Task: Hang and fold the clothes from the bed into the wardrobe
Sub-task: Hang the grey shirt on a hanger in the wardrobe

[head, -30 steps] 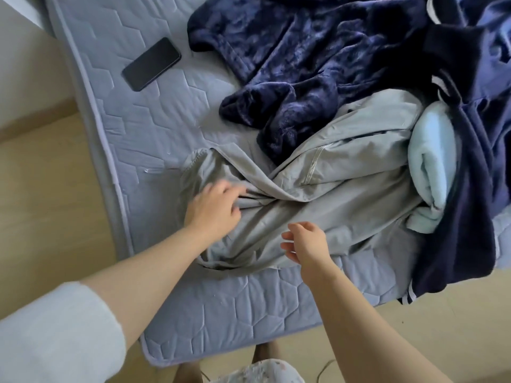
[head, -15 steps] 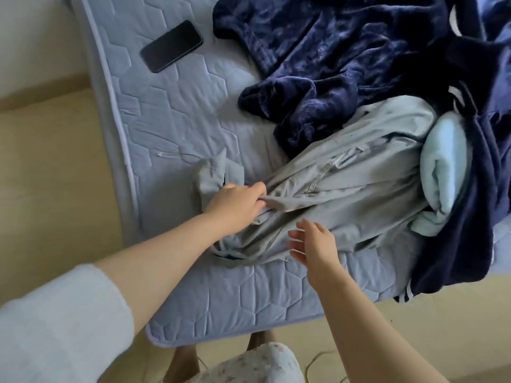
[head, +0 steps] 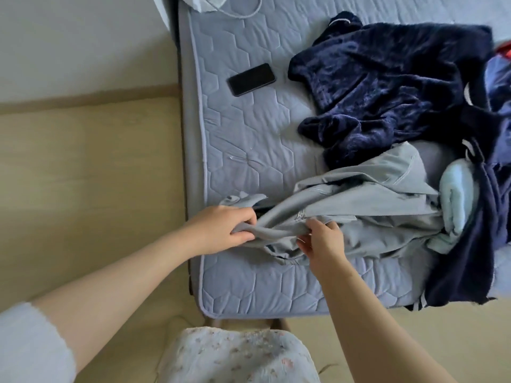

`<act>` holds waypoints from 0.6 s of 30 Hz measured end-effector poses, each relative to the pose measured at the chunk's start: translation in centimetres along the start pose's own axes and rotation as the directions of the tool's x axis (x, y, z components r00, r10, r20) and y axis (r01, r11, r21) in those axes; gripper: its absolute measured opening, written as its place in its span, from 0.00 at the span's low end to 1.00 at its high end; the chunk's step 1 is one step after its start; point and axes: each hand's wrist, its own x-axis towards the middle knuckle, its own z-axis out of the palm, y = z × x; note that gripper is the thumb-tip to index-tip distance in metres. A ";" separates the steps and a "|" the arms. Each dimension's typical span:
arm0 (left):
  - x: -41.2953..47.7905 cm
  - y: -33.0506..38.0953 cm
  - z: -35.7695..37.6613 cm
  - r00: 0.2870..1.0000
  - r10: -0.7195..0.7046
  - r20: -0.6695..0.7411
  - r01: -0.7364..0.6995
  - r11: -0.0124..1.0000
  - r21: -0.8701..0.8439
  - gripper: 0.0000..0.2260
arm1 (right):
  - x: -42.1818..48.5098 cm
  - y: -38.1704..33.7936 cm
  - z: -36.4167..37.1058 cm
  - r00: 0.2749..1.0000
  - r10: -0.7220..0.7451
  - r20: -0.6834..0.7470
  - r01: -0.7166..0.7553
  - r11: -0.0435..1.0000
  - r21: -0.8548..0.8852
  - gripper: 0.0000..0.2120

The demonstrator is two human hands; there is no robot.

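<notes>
At the very bottom a floral cloth [head: 242, 355] on the person's body fills the edge of the view, and a white sleeve [head: 27, 344] covers the left upper arm. Both bare forearms reach forward over the pale wooden floor [head: 83, 167] to the near corner of the bed [head: 249, 294], which has a grey-blue quilted cover.

The left hand [head: 225, 230] is closed: its fingers are curled round a twisted, rope-like part of the grey garment [head: 365, 208], near the left edge of the bed. The right hand [head: 322, 244] is just beside it, to the right, and takes the same garment (thumb on top, the fingers under a fold), so it also has a firm hold of the cloth. The rest of the grey garment lies crumpled on the bed and spreads to the right.

At its right end it touches a light blue cloth [head: 456, 200], loosely folded. Beside that, a dark navy garment [head: 470, 261] with white stripes hangs over the near edge of the bed. Further back a navy fleece garment [head: 387, 87] lies in a heap, and its lower part touches the grey garment. Left of the fleece, apart from it, a black phone [head: 251, 79] lies flat with a dark screen. At the far edge a white cord [head: 246, 12] makes a loop on the bed.
</notes>
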 end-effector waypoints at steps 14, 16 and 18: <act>-18.5 -3.2 -13.4 0.801 -0.308 -0.513 0.074 0.902 -0.426 0.13 | -22.1 -1.1 11.2 0.912 -0.343 0.226 0.335 0.939 0.071 0.08; -20.0 -2.2 -16.2 0.731 -0.302 -0.613 0.007 0.900 -0.436 0.13 | -24.8 -3.8 12.2 0.861 -0.444 0.246 0.430 0.896 0.114 0.09; -21.2 -1.0 -18.9 0.643 -0.290 -0.709 -0.091 0.890 -0.446 0.14 | -27.6 -6.5 12.7 0.808 -0.528 0.262 0.493 0.849 0.191 0.10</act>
